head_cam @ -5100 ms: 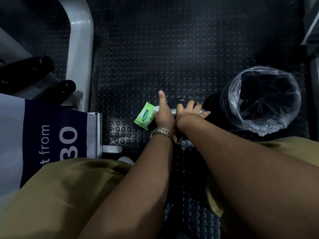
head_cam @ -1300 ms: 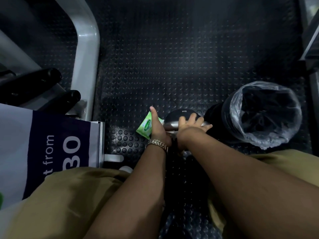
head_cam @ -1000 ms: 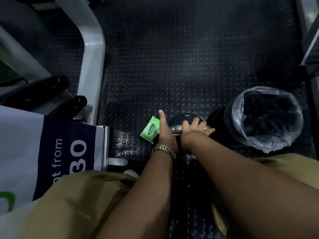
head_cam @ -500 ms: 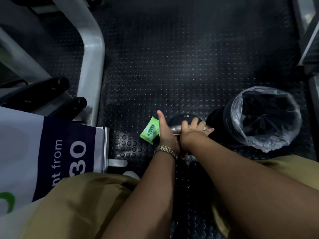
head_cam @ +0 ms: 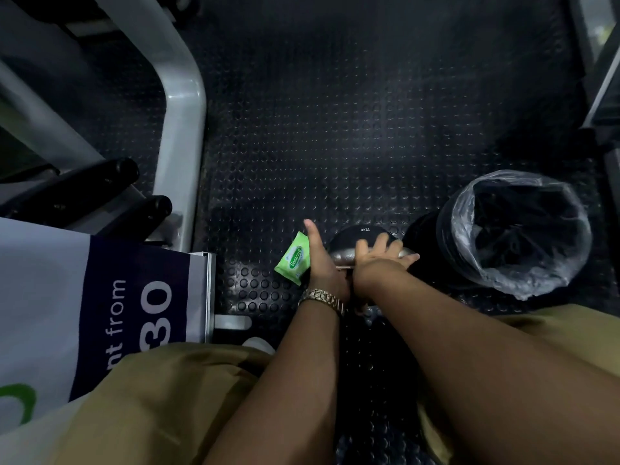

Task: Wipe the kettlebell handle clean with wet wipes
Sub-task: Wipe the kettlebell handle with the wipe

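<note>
the kettlebell (head_cam: 360,233) stands on the studded floor (head_cam: 335,146), its silver handle (head_cam: 343,256) running left to right under my hands. my right hand (head_cam: 382,260) lies flat on it, fingers spread; no wipe shows. my left hand (head_cam: 323,266) meets the handle's left end, thumb straight, other fingers hidden, so i cannot tell its grip. the green wipes pack (head_cam: 293,258) lies just left.
</note>
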`<state>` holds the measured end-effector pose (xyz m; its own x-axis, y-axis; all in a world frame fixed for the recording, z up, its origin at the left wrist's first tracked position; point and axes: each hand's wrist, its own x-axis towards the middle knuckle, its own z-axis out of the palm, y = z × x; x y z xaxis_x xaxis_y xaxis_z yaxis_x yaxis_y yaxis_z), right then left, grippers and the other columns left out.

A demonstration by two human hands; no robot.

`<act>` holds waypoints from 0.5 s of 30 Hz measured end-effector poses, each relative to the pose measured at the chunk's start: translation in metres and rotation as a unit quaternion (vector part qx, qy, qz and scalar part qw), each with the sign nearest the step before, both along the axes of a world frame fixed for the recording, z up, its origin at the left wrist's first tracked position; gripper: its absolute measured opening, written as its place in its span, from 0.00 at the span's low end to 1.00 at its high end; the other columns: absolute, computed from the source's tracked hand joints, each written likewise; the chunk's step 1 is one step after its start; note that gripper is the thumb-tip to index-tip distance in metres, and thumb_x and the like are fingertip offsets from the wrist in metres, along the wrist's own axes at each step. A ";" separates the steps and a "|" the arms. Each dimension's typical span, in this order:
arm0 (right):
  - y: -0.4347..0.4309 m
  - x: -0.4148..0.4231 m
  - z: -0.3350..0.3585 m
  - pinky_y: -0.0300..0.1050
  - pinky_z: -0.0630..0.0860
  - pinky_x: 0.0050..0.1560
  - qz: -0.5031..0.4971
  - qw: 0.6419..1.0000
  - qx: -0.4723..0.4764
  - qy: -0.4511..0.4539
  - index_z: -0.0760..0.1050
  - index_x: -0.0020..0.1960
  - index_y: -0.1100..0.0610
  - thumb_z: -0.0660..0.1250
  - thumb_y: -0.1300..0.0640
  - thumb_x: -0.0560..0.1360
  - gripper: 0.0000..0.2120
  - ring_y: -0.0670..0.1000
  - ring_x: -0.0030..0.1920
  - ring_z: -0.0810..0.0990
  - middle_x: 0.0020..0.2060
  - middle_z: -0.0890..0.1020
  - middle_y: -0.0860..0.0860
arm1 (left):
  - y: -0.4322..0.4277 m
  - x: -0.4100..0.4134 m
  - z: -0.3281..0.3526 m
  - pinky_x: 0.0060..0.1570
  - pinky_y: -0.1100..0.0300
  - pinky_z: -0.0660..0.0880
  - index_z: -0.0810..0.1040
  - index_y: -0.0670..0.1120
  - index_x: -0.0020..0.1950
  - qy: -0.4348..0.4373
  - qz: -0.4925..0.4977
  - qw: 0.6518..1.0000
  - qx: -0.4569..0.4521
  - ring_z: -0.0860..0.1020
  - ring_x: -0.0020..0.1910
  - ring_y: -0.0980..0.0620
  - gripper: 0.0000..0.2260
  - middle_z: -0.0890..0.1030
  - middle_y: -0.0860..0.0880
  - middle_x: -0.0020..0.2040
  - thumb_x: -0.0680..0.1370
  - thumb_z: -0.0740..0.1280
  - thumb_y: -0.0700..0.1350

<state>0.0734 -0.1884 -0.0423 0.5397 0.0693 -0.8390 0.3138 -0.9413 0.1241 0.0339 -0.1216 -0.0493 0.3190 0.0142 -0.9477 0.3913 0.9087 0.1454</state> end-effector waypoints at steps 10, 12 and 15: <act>0.000 0.001 0.002 0.79 0.54 0.73 0.007 1.000 -0.004 0.002 0.43 0.81 0.48 0.88 0.45 0.56 0.69 0.69 0.79 0.47 0.79 0.45 0.61 | 0.001 0.000 0.012 0.64 0.36 0.74 0.75 0.39 0.69 0.021 -0.053 0.998 0.030 0.82 0.59 0.35 0.65 0.81 0.35 0.62 0.47 0.68 0.85; 0.000 0.001 0.001 0.79 0.54 0.72 0.005 1.000 -0.003 0.002 0.43 0.81 0.48 0.88 0.45 0.56 0.69 0.69 0.79 0.47 0.78 0.45 0.61 | 0.000 0.001 0.007 0.63 0.35 0.74 0.74 0.41 0.71 0.034 -0.058 0.997 0.036 0.81 0.60 0.35 0.68 0.81 0.36 0.63 0.43 0.68 0.85; 0.000 0.000 0.000 0.79 0.54 0.72 0.010 1.000 -0.005 -0.001 0.43 0.80 0.49 0.88 0.45 0.56 0.69 0.70 0.79 0.48 0.78 0.46 0.62 | 0.003 0.001 -0.005 0.64 0.33 0.72 0.74 0.42 0.72 0.050 -0.094 0.994 0.035 0.80 0.63 0.35 0.70 0.79 0.37 0.66 0.40 0.68 0.85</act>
